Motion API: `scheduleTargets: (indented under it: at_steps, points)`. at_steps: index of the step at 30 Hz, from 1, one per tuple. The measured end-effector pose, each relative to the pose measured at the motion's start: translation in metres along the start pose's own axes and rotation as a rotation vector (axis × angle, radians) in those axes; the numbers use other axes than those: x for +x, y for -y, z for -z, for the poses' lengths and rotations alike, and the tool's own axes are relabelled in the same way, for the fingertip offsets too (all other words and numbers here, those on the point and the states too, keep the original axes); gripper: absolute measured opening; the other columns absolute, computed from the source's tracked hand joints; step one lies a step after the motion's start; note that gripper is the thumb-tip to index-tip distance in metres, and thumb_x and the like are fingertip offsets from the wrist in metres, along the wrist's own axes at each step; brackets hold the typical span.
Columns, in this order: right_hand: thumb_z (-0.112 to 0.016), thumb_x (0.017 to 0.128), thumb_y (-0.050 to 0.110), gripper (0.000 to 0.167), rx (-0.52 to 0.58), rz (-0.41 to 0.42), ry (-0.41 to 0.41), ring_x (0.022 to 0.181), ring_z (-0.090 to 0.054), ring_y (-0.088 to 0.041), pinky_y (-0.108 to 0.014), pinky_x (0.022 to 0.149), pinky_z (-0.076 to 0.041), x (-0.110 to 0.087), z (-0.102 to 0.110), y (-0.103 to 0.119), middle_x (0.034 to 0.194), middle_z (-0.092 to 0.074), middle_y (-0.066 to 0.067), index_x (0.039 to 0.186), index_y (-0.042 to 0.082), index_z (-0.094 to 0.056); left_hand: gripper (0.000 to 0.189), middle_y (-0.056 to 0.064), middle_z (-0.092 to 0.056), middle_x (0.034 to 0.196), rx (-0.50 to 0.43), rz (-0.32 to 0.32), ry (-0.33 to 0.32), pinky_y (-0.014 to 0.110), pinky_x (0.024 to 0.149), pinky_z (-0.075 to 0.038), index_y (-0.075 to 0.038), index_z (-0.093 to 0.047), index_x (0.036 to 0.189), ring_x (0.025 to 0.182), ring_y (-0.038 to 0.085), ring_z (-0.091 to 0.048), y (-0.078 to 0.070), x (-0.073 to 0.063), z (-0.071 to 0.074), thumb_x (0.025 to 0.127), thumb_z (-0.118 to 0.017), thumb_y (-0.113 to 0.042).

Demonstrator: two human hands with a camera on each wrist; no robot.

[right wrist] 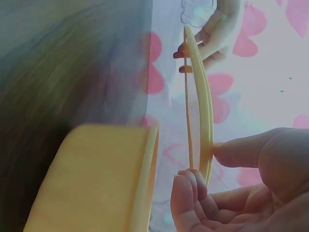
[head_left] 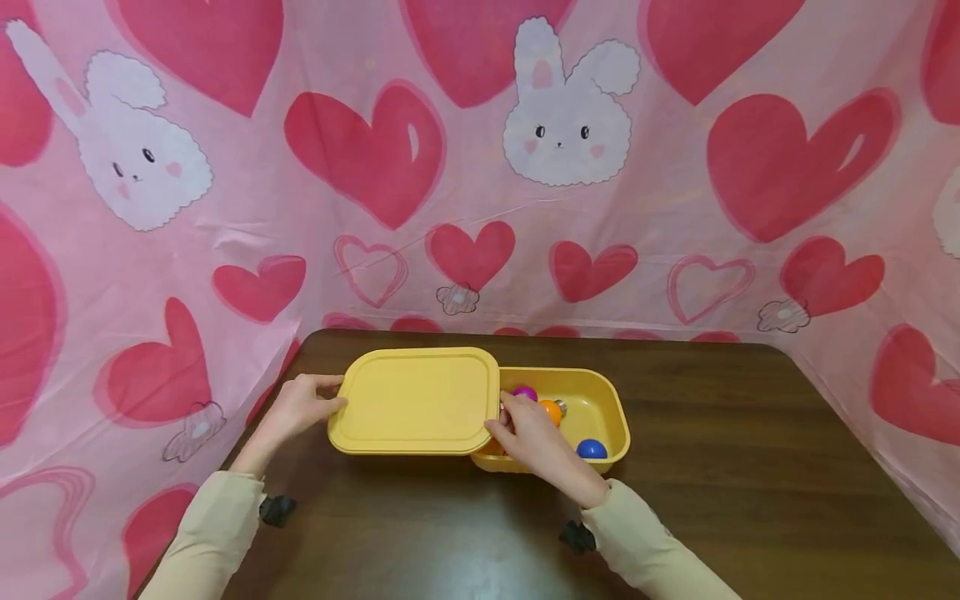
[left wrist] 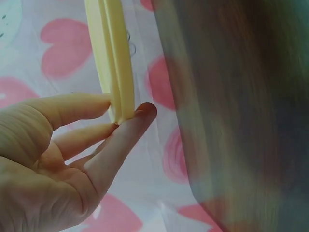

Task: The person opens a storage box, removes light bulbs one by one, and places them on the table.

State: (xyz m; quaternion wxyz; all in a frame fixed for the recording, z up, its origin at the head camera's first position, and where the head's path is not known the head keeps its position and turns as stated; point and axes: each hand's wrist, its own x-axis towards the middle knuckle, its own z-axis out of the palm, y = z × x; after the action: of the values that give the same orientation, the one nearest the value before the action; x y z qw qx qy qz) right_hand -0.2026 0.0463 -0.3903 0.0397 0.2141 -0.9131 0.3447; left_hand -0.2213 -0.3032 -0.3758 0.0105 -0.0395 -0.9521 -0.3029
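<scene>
Both hands hold a flat yellow lid [head_left: 416,402] level above the table, one at each short end. My left hand [head_left: 302,406] pinches its left edge between thumb and fingers, and the left wrist view shows the lid's rim [left wrist: 116,63] in that grip. At the opposite edge my right hand [head_left: 528,429] pinches the lid, thumb on top and fingers underneath. Below and to the right sits an open yellow box [head_left: 617,408], its left part covered by the lid in the head view. Inside it lie a purple ball [head_left: 526,392], an orange ball [head_left: 552,410] and a blue ball [head_left: 592,448].
The box stands on a dark brown wooden table [head_left: 720,467]. A pink cloth [head_left: 472,192] printed with hearts and rabbits hangs behind and along the sides. A small silvery piece [head_left: 562,407] lies beside the orange ball in the box.
</scene>
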Motion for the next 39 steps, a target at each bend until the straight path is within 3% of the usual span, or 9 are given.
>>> scheduleTargets:
  at_steps: [5,9,14,21,29,35,39]
  points:
    - [-0.07,0.09,0.017,0.018,0.019,0.017,0.044,0.069,-0.043,-0.013,-0.017,0.059,-0.038,0.006,-0.018,0.017,0.073,-0.048,-0.001,0.088,0.006,-0.056,0.048,0.03,-0.069,0.111,0.021,0.041,-0.01,0.029,0.062,-0.058,0.012,-0.061,0.126,0.069,0.018,-0.062,0.014,-0.01,0.015,0.087,-0.07,-0.015]
    - [-0.07,0.091,0.019,0.021,0.034,0.012,0.084,0.072,-0.044,-0.014,-0.018,0.061,-0.04,0.009,-0.031,0.029,0.077,-0.049,-0.003,0.099,0.003,-0.057,0.049,0.036,-0.065,0.114,-0.021,0.073,0.017,0.037,0.071,-0.063,0.017,-0.056,0.127,0.077,0.021,-0.066,0.028,-0.017,0.021,0.088,-0.068,-0.01]
    - [-0.069,0.092,0.021,0.028,0.055,-0.029,0.122,0.075,-0.045,-0.016,-0.018,0.061,-0.044,0.013,-0.044,0.04,0.08,-0.05,-0.005,0.108,0.001,-0.058,0.048,0.04,-0.061,0.116,-0.053,0.103,0.022,0.043,0.074,-0.063,0.022,-0.052,0.127,0.08,0.026,-0.067,0.041,-0.019,0.026,0.089,-0.065,-0.004]
    - [-0.069,0.092,0.022,0.044,0.058,-0.047,0.17,0.083,-0.049,-0.016,-0.027,0.079,-0.057,0.016,-0.063,0.05,0.092,-0.059,-0.008,0.127,0.0,-0.055,0.044,0.04,-0.062,0.113,0.021,0.124,0.019,0.045,0.075,-0.063,0.023,-0.054,0.123,0.086,0.034,-0.065,0.049,-0.023,0.034,0.089,-0.065,-0.002]
    - [-0.069,0.092,0.025,0.047,0.032,-0.09,0.23,0.088,-0.049,-0.02,-0.037,0.089,-0.057,0.017,-0.074,0.055,0.102,-0.061,-0.013,0.127,-0.004,-0.055,0.042,0.04,-0.062,0.113,0.002,0.197,0.058,0.045,0.078,-0.062,0.024,-0.053,0.122,0.088,0.035,-0.067,0.058,-0.022,0.032,0.089,-0.063,0.0]
    - [-0.069,0.092,0.026,0.057,-0.012,-0.14,0.267,0.095,-0.055,-0.026,-0.042,0.1,-0.055,0.02,-0.086,0.053,0.115,-0.06,-0.023,0.132,-0.011,-0.051,0.042,0.04,-0.063,0.106,-0.06,0.183,0.062,0.044,0.07,-0.063,0.027,-0.052,0.118,0.082,0.033,-0.07,0.071,-0.016,0.024,0.086,-0.063,0.002]
    - [-0.07,0.092,0.025,0.057,-0.042,-0.182,0.3,0.096,-0.056,-0.027,-0.043,0.101,-0.054,0.022,-0.096,0.049,0.114,-0.059,-0.023,0.129,-0.014,-0.051,0.042,0.038,-0.066,0.102,-0.051,0.183,0.066,0.041,0.065,-0.063,0.027,-0.053,0.116,0.081,0.029,-0.07,0.077,-0.013,0.017,0.084,-0.062,0.002]
